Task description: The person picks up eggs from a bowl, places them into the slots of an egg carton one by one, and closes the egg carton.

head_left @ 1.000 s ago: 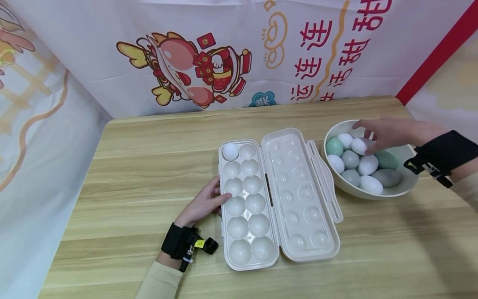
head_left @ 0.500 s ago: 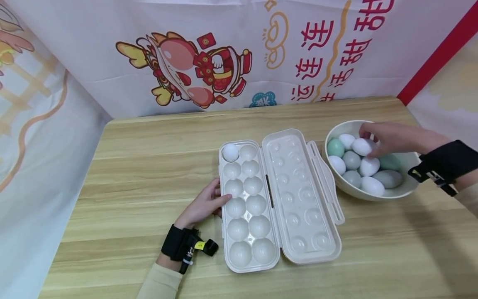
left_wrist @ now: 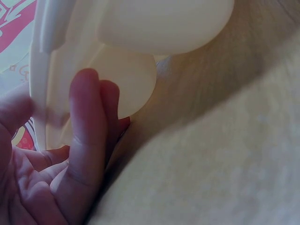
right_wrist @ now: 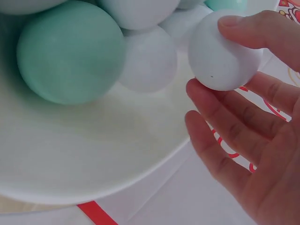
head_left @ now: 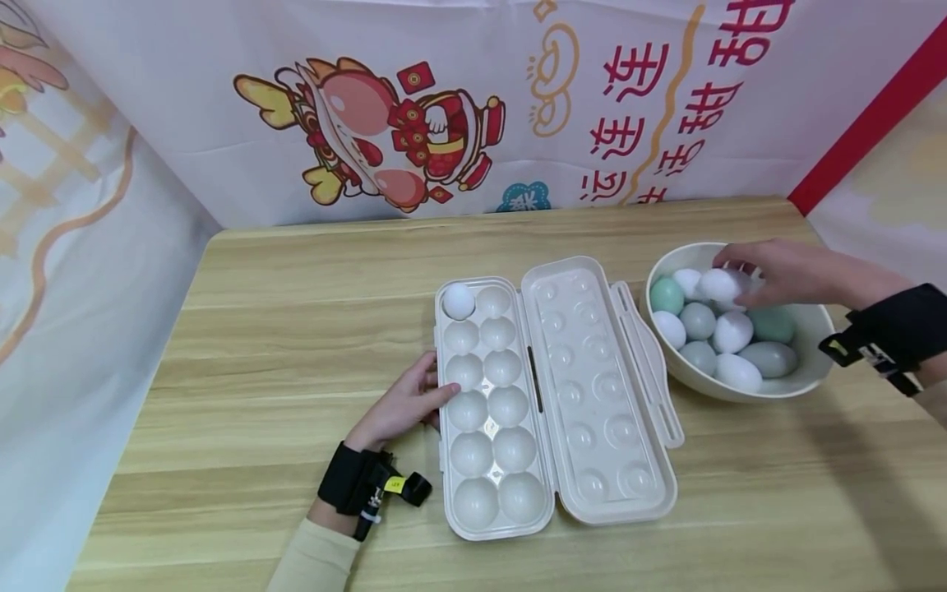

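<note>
My right hand (head_left: 795, 271) is at the bowl (head_left: 810, 374) on the right, and its thumb and fingers pinch a white egg (right_wrist: 222, 58). This egg is just above the other eggs in the head view. My left hand (head_left: 403, 403) grips the left edge of an open white plastic egg box (head_left: 513, 450), with the thumb over the rim and the fingers against its side and underneath, as the left wrist view shows. One white egg (head_left: 459, 302) sits in the box's far left cup; the other cups hold nothing. Its lid (head_left: 617, 395) lies folded open to the right.
Several white, grey and green eggs are heaped in the bowl, among them a large green egg (right_wrist: 70, 51) and a grey egg (head_left: 769, 359). The lid's handle (head_left: 654, 370) lies close to the bowl. A printed cloth (head_left: 200, 99) hangs behind the wooden table (head_left: 296, 321).
My right hand has closed on the white egg and raised it slightly from the heap. My left hand stays on the egg box.
</note>
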Action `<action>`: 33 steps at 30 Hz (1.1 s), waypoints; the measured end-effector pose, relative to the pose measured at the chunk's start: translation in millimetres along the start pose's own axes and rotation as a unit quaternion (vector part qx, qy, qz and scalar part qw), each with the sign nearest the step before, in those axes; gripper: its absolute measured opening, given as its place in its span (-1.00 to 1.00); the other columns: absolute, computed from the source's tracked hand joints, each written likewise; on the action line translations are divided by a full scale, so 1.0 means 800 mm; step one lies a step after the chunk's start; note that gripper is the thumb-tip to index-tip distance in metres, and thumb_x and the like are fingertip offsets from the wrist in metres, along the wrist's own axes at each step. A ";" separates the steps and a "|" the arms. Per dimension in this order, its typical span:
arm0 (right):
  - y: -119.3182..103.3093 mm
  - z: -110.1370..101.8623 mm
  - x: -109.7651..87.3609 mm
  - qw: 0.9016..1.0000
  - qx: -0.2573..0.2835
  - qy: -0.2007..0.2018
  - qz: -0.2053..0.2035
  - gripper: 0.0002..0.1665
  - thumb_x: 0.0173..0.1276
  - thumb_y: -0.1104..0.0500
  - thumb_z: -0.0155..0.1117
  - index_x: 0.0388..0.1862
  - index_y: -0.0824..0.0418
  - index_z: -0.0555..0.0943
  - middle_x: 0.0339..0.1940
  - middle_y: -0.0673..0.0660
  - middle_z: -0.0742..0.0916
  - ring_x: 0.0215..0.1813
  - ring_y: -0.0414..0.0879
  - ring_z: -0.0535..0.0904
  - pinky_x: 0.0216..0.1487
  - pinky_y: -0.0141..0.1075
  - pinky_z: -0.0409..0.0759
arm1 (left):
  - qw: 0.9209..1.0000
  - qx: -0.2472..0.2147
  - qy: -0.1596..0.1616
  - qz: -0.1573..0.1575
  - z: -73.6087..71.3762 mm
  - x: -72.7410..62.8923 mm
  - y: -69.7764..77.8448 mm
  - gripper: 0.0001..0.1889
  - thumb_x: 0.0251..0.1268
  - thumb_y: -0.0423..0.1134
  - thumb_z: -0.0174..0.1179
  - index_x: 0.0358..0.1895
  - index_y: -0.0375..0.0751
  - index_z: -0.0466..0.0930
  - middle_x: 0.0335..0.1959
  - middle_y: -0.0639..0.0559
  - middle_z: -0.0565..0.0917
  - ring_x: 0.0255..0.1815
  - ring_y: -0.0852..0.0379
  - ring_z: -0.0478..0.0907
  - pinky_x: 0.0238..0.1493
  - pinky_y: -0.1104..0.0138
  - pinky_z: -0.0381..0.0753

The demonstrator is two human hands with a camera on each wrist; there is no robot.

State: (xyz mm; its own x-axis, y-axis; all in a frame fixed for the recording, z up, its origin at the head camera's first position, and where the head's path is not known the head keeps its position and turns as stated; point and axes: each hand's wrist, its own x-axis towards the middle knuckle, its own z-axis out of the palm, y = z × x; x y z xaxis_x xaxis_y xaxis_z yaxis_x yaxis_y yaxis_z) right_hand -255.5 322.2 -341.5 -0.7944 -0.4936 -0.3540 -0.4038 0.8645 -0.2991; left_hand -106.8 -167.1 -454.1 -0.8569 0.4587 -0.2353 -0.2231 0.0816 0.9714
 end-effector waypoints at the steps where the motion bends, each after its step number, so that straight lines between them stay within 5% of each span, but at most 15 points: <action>1: -0.001 -0.002 0.000 1.000 0.001 0.004 -0.003 -0.31 0.06 0.21 0.55 0.16 0.34 0.49 -0.08 0.16 0.63 -0.07 0.07 0.51 -0.07 0.07 0.62 | 1.000 0.000 0.000 0.000 0.000 0.000 0.000 -0.42 0.46 -0.29 0.07 0.45 -0.21 0.06 -0.07 -0.29 0.60 -0.33 -0.07 0.65 -0.44 0.18 0.71; 11: -0.023 -0.026 0.010 0.999 -0.020 0.031 -0.023 -0.19 0.03 0.25 0.56 0.22 0.30 0.34 -0.04 0.28 0.63 -0.10 0.10 0.55 -0.16 -0.02 0.68 | 1.000 -0.006 -0.005 0.001 -0.002 0.001 -0.002 -0.41 0.46 -0.27 0.08 0.46 -0.17 0.07 -0.07 -0.29 0.60 -0.33 -0.08 0.65 -0.43 0.17 0.71; 24: -0.069 -0.047 0.029 0.993 -0.084 0.039 -0.066 -0.37 0.04 0.23 0.56 0.03 0.19 0.41 -0.21 0.09 0.61 -0.21 -0.02 0.50 -0.24 -0.17 0.62 | 1.000 -0.009 -0.010 0.002 -0.004 -0.001 0.002 -0.40 0.46 -0.29 0.07 0.47 -0.18 0.05 -0.05 -0.30 0.59 -0.31 -0.07 0.65 -0.43 0.18 0.71; 33: -0.111 -0.056 0.059 0.990 -0.088 0.022 -0.110 -0.40 0.07 0.23 0.54 0.02 0.20 0.41 -0.18 0.13 0.62 -0.21 0.01 0.50 -0.21 -0.15 0.63 | 1.000 -0.016 -0.010 0.002 -0.004 0.000 -0.001 -0.41 0.45 -0.30 0.08 0.45 -0.21 0.07 -0.06 -0.30 0.60 -0.32 -0.08 0.66 -0.44 0.17 0.71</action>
State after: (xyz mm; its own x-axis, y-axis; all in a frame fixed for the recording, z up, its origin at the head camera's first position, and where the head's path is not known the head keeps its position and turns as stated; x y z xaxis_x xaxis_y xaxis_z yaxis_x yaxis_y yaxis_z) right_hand -277.3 226.1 -292.1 -0.6952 -0.6711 -0.2576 -0.6396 0.7410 -0.2045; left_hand -108.0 -169.9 -454.9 -0.8487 0.4759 -0.2309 -0.2353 0.0513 0.9706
